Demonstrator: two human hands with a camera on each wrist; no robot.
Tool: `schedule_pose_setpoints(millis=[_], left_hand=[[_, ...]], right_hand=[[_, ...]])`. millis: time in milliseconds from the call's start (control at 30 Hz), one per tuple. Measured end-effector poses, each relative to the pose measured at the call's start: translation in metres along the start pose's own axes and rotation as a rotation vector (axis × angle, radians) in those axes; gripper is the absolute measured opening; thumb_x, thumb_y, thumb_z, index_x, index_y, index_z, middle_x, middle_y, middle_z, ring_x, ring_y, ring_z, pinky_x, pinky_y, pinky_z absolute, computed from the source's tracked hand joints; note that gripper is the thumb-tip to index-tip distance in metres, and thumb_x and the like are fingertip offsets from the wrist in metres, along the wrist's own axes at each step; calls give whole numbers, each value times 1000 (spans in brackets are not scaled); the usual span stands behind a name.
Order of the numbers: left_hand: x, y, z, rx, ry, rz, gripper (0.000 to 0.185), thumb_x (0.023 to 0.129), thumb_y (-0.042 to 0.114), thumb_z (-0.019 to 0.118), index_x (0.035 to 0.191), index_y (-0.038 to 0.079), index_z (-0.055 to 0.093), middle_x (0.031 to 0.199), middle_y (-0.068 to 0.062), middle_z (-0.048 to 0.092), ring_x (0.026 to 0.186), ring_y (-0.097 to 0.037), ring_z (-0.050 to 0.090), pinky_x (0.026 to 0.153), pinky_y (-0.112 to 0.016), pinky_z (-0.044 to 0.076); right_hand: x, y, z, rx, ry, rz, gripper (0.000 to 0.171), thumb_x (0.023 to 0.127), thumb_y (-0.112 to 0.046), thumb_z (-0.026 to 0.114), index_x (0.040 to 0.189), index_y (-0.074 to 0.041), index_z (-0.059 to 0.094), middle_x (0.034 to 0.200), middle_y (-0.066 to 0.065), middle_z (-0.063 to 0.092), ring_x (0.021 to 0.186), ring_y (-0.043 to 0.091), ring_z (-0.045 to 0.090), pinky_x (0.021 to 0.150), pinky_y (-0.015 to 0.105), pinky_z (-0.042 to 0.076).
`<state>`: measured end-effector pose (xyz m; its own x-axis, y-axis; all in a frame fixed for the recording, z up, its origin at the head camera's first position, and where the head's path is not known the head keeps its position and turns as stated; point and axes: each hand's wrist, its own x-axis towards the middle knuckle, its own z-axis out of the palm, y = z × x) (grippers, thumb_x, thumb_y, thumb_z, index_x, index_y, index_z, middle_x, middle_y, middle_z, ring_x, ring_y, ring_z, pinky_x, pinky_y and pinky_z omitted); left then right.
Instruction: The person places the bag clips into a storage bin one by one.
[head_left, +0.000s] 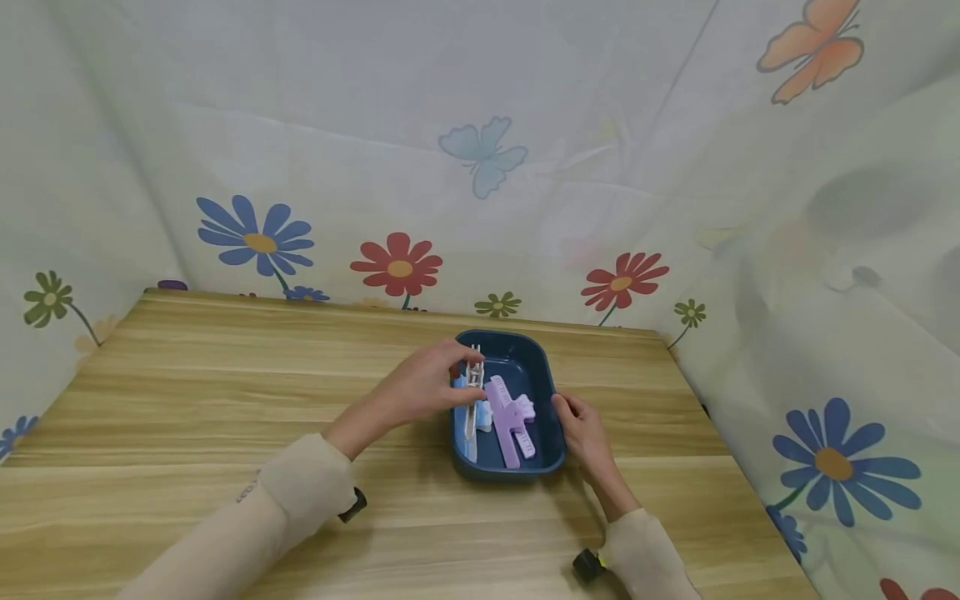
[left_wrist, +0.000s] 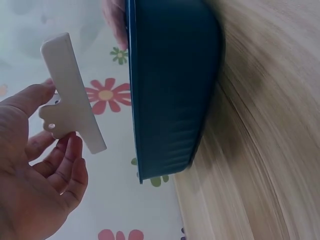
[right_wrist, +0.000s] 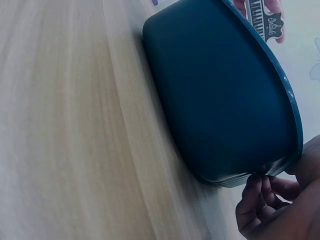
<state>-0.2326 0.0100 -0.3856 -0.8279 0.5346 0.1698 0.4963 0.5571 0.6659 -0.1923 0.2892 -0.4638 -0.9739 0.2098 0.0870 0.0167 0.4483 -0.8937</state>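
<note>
Left hand (head_left: 420,387) pinches a white hair clip (head_left: 473,385), fingers (left_wrist: 62,167) curled round it, holding it upright over the left edge of the dark blue tray (head_left: 542,367). Right hand (head_left: 585,429) grips the tray's right rim, fingers (right_wrist: 260,200) curled under the lip. The clip is flat and long with a toothed edge. Beside the left fingers, inside the tray, lies a purple clip (head_left: 512,417). The left wrist view shows the white clip's plain back; the right wrist view shows the tray's underside resting on the wooden surface (head_left: 225,400).

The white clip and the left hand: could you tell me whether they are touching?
Touching. The left wrist view shows the left hand pinching the white clip between thumb and fingertips, beside the blue tray.
</note>
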Motion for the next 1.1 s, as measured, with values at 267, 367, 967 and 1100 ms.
schedule_pose_setpoints(millis=[267, 367, 967, 1100], left_hand=[[4, 2, 10, 51, 6, -12, 56, 88, 37, 83, 136, 13, 67, 123, -6, 65, 104, -22, 59, 86, -32, 57], [5, 2, 13, 77, 4, -7, 56, 88, 38, 83, 136, 13, 68, 128, -7, 65, 112, -22, 59, 95, -38, 56], [8, -3, 24, 196, -7, -57, 51, 86, 36, 86, 129, 14, 71, 125, -6, 66, 118, -23, 57, 101, -44, 52], [8, -3, 24, 190, 5, -52, 49, 87, 35, 85, 129, 14, 72, 123, -5, 66, 116, -22, 57, 101, -43, 52]], right_hand=[[3, 4, 1, -14, 12, 19, 34, 108, -24, 57, 126, 2, 71, 117, 19, 71, 102, 29, 64, 89, 33, 51], [4, 4, 1, -7, 8, 14, 34, 108, -23, 57, 125, 3, 71, 116, 19, 71, 101, 29, 64, 87, 32, 51], [2, 5, -2, 12, -6, 25, 34, 108, -22, 56, 127, 3, 69, 119, 20, 70, 105, 30, 64, 89, 33, 52], [1, 4, -2, 7, -2, 16, 34, 108, -22, 56, 126, 4, 69, 120, 21, 70, 105, 30, 64, 87, 30, 52]])
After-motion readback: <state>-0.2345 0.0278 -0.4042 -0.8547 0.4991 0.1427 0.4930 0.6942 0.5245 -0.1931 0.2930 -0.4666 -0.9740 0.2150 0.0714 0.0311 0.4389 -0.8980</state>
